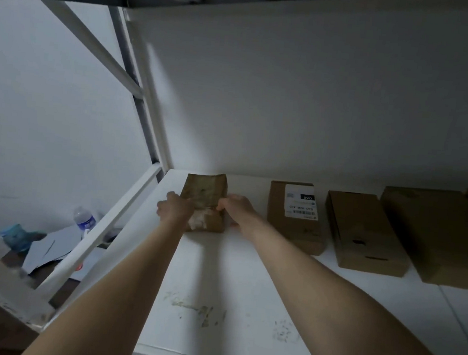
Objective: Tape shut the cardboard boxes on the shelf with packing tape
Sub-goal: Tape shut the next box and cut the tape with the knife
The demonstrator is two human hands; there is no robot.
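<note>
Small box [206,194] sits on the white shelf [231,290], just left of the labelled box [293,225], and its top looks shiny with tape. Left hand [175,209] and right hand [236,206] grip its two sides, fingers curled on the edges, I'd guess to steady it or press tape down. Right of the labelled box, a plain box [363,234] and a bigger box [434,231] lie in a row. No tape roll in sight.

Your light is dim and grey; the small box [204,194] looks blurred, and the wide lens bends the edges.
</note>
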